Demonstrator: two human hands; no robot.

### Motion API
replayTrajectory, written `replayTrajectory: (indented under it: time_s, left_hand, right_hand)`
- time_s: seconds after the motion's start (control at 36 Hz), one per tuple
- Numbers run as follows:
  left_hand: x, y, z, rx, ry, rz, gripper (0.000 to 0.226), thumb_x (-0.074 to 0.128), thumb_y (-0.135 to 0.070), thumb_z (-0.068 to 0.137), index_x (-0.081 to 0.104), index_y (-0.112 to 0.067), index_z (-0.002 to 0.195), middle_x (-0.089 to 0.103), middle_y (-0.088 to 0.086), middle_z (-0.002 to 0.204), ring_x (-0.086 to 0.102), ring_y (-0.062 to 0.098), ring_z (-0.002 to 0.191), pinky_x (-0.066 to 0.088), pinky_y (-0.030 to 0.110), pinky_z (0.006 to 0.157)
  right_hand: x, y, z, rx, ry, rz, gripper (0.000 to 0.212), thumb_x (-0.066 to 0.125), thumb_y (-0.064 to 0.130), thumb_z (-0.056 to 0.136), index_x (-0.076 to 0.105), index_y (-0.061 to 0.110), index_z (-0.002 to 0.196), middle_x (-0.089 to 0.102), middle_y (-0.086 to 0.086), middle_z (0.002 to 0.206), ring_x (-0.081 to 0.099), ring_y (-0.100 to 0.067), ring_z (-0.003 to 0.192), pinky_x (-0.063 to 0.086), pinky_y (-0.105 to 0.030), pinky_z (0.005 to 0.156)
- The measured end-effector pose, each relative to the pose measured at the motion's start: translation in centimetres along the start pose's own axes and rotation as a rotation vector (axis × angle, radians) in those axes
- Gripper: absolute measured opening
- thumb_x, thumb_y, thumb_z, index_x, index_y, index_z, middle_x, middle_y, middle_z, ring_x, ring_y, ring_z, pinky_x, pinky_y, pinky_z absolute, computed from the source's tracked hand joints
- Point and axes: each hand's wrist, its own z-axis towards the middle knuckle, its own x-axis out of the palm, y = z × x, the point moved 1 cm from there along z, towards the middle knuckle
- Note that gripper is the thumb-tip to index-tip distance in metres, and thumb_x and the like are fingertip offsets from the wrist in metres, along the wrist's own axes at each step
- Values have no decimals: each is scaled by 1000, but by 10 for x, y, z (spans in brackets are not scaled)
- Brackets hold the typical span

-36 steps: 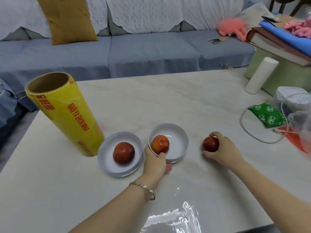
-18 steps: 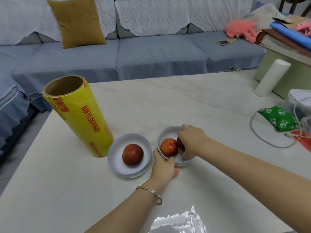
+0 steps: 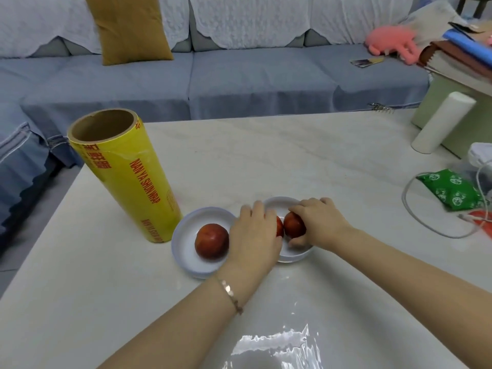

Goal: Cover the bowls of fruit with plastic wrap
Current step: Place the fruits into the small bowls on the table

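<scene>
The right bowl [image 3: 280,202], white and shallow, sits on the table [image 3: 292,155] towards its near edge, right up against the left bowl [image 3: 186,230]; both bowls stand uncovered. Two red fruits lie side by side in the right bowl, the right fruit [image 3: 292,225] and the half-hidden fruit [image 3: 279,227]. The right hand [image 3: 322,222] reaches in from the right, fingers curled over the right fruit and thumb at its near side, gripping it. The left hand [image 3: 255,235] lies over the bowl's left side and covers most of the half-hidden fruit; its fingers are blurred, so I cannot tell whether it grips anything. A bracelet [image 3: 230,291] circles that wrist.

The left bowl holds a single fruit [image 3: 211,241]. Just beside it the roll of plastic wrap [image 3: 127,179] stands on end, yellow with red lettering. A loose sheet of clear wrap [image 3: 279,347] lies wrinkled at the table's near edge. Well off to the right are a green packet [image 3: 452,190], a white cable [image 3: 415,217] and an upright white cylinder [image 3: 442,122]. Behind the table runs a blue-grey sofa [image 3: 253,81] with a mustard cushion [image 3: 127,25] and a pink plush toy [image 3: 391,42].
</scene>
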Motion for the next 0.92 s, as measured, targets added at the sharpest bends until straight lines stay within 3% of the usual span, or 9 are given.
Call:
replayTrajectory:
  time_s: [0.06,0.11,0.28,0.56,0.61,0.69,0.75,0.81,0.92]
  left_hand:
    - [4,7,17,67,241,-133,50,62,-37,81,47,-19,126,44,-2,133,34,25,121,32,31,90]
    - [10,12,28,99,405,-170,57,64,-38,79,44,-25,131,41,-9,139,22,27,130,23,33,100]
    - [28,19,39,153,348,-22,42,61,-35,78,52,-26,119,55,-8,126,24,26,134,23,37,100]
    - [31,19,37,64,404,-248,53,66,-30,79,46,-20,127,49,-1,130,37,23,125,42,36,94]
    - [29,20,35,54,419,-287,55,66,-27,80,45,-19,130,47,2,133,40,26,123,41,37,98]
    - [26,24,28,18,393,-392,54,66,-18,80,45,-17,130,38,2,138,47,27,119,43,37,97]
    - [24,26,23,-2,374,-451,55,65,-16,81,42,-16,132,34,2,140,47,26,119,42,36,98]
    - [22,25,20,-29,357,-499,58,63,-15,83,38,-15,135,33,4,141,46,26,121,40,32,100]
    - [20,17,16,-101,306,-576,68,58,-9,83,26,-19,143,32,8,142,42,25,126,36,30,101]
  right_hand:
    - [1,-1,-1,12,4,53,54,68,49,68,55,22,113,58,0,113,50,-21,107,34,-31,93]
    - [1,-1,-2,21,7,93,58,69,49,67,53,23,117,57,0,116,49,-21,110,34,-31,93]
    - [1,1,-3,18,26,63,57,68,44,69,52,22,118,54,-1,119,45,-22,112,33,-31,91]
    - [0,18,6,113,121,-114,37,63,36,77,54,16,107,54,-4,118,40,-24,114,30,-30,83]
    - [3,20,6,146,143,-87,47,65,40,77,51,15,115,48,-5,126,37,-25,118,31,-30,91]
    - [7,16,-9,289,9,206,88,71,49,70,29,14,138,27,-8,141,30,-30,126,29,-35,103]
    - [8,11,-26,488,-142,506,97,71,44,73,14,12,145,25,-15,142,31,-35,127,29,-37,104]
    - [10,8,-43,656,-56,771,93,66,38,80,7,10,146,31,-21,141,43,-36,120,37,-37,97]
    - [24,21,-58,803,227,1555,58,55,19,91,23,7,138,63,-27,102,67,-28,63,58,-31,54]
